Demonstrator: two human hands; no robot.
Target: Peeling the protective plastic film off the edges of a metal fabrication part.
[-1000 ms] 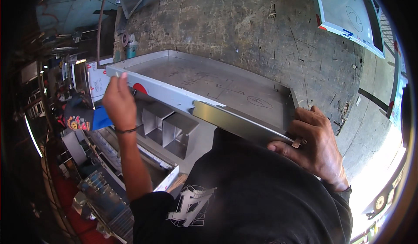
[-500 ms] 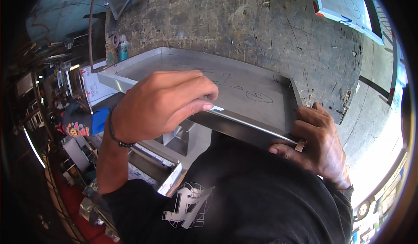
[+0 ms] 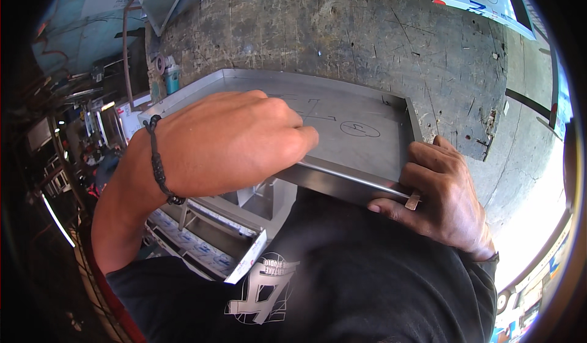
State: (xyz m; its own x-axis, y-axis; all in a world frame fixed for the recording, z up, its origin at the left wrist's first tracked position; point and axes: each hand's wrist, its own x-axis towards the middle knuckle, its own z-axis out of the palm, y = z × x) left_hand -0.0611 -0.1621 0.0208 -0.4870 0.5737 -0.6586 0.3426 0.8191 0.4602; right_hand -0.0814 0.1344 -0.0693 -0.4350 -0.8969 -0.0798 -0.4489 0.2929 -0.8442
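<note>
Gripping the metal tray (image 3: 361, 148) by one corner are right fingers (image 3: 423, 176).

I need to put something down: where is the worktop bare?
A patch of worktop lies bare beyond the metal tray, left of the blue-edged panel. Crowded: the tray's near wall, with left hand and right hand, and beside the teal item.

Brought the left hand (image 3: 244, 136) across from the left end of the metal tray's (image 3: 367, 150) near wall (image 3: 342, 184) to mid-wall, much closer to the right hand (image 3: 439, 190). Blocked from view, behind that left hand and wrist, most of the wall's left stretch and the red mark seen there a second ago.
</note>
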